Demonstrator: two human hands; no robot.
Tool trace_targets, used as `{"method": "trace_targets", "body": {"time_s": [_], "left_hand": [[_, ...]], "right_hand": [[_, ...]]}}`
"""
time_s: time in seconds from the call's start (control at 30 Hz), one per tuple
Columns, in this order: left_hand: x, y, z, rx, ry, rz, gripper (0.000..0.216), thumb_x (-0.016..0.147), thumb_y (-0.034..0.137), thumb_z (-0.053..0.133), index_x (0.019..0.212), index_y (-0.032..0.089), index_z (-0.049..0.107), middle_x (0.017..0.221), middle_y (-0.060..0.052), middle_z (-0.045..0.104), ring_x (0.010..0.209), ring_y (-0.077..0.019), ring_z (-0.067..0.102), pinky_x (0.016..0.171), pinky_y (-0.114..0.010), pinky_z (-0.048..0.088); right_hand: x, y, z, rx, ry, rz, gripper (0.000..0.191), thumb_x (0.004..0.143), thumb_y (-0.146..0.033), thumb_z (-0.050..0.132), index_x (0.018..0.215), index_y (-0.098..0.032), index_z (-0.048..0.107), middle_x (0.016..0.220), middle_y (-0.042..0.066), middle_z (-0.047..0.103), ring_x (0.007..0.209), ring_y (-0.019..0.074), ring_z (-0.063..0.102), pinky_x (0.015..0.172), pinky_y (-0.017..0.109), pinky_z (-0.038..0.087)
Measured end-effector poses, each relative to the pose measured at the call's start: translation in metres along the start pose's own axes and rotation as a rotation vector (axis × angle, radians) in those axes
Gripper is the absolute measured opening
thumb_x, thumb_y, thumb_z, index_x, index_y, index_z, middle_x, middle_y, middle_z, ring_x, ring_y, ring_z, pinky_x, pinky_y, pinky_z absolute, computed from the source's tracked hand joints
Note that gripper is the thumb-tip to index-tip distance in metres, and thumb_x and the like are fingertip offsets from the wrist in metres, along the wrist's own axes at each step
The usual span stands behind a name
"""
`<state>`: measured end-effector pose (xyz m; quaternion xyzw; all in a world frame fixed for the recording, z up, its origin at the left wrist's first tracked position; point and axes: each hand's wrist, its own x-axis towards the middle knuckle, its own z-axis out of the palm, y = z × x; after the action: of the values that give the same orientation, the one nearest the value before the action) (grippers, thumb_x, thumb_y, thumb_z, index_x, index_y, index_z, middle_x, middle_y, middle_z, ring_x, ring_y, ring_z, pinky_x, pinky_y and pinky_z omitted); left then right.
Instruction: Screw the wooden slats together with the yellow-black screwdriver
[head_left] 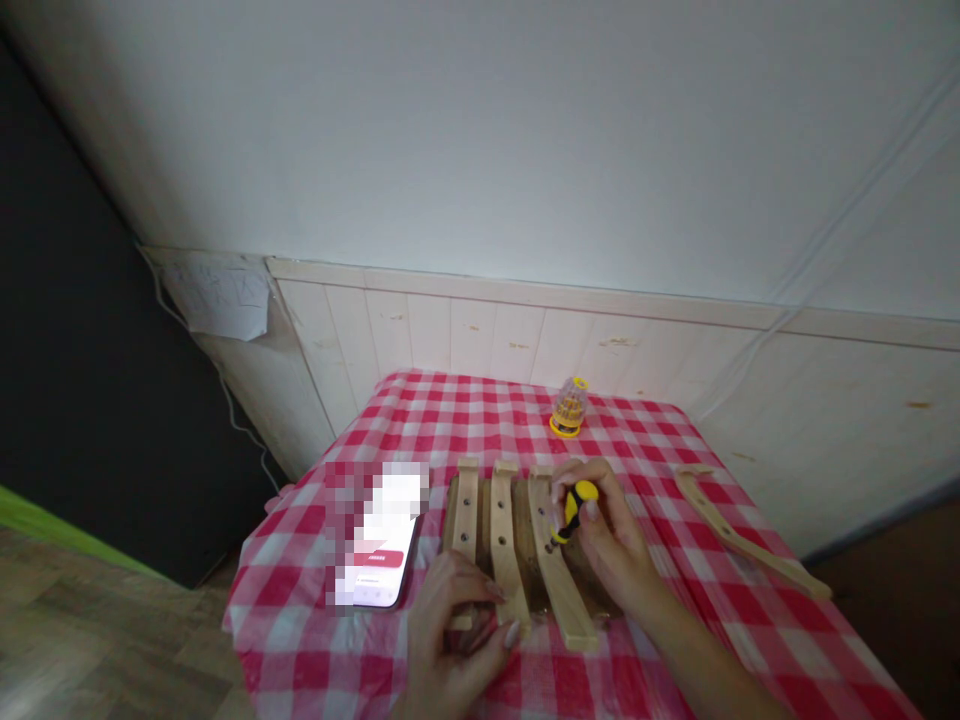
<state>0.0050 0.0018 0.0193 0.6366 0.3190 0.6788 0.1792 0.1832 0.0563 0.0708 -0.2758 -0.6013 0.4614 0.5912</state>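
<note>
A wooden rack (517,545) of three pale slats on a darker board lies on the red-and-white checked tablecloth (465,420). My right hand (607,530) is closed round a small yellow-and-black screwdriver (574,508), its tip down on the right-hand slat. My left hand (454,625) rests on the near end of the rack, with its fingers curled over the middle slat and pressing on it.
A phone (382,550) with a lit screen lies left of the rack. A yellow bit holder (568,408) stands at the table's far side. A loose curved wooden slat (750,540) lies at the right. The table stands against a white panelled wall.
</note>
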Motion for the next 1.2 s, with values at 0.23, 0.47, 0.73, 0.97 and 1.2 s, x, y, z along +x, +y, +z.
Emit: {"method": "trace_targets", "body": {"time_s": [0.23,0.47,0.73,0.97,1.2], "left_hand": [[-0.001,-0.001,-0.001,0.002,-0.002,0.005,0.018,0.093,0.039,0.071,0.088,0.023,0.065,0.075,-0.001,0.067,0.068,-0.0175,0.065,0.063,-0.028,0.053],[-0.001,-0.001,0.000,0.005,0.001,0.002,0.018,0.095,0.040,0.069,0.089,0.023,0.065,0.075,-0.001,0.067,0.068,-0.0175,0.065,0.061,-0.027,0.052],[-0.004,-0.003,-0.002,0.014,-0.012,-0.013,0.017,0.093,0.039,0.071,0.089,0.023,0.065,0.075,-0.002,0.067,0.069,-0.0191,0.065,0.060,-0.029,0.052],[-0.006,-0.004,-0.001,-0.003,-0.012,-0.027,0.017,0.093,0.039,0.071,0.090,0.023,0.065,0.076,-0.002,0.066,0.069,-0.0191,0.064,0.062,-0.031,0.052],[-0.005,-0.005,0.000,-0.010,-0.005,-0.014,0.018,0.093,0.040,0.071,0.090,0.023,0.064,0.075,-0.002,0.067,0.068,-0.0185,0.064,0.060,-0.030,0.052]], "right_hand": [[-0.001,-0.001,-0.002,0.036,0.060,0.059,0.031,0.101,-0.052,0.050,0.113,-0.028,0.066,0.085,0.002,0.062,0.073,0.0187,0.061,0.068,0.033,0.054],[0.005,-0.013,0.009,0.150,0.053,0.022,0.022,0.100,-0.055,0.051,0.110,-0.036,0.054,0.072,-0.005,0.050,0.056,0.0145,0.046,0.054,0.027,0.045],[0.001,-0.007,0.001,0.044,0.008,0.064,0.034,0.088,-0.055,0.071,0.087,-0.027,0.051,0.070,-0.004,0.059,0.058,0.0140,0.048,0.055,0.026,0.044],[-0.001,-0.002,-0.003,-0.117,0.067,0.038,0.040,0.099,-0.059,0.048,0.103,-0.025,0.069,0.085,0.006,0.067,0.079,0.0231,0.064,0.073,0.038,0.056],[0.004,-0.004,0.005,0.106,0.073,-0.005,0.022,0.104,-0.047,0.046,0.116,-0.033,0.057,0.078,-0.002,0.057,0.065,0.0171,0.057,0.062,0.031,0.053]]}}
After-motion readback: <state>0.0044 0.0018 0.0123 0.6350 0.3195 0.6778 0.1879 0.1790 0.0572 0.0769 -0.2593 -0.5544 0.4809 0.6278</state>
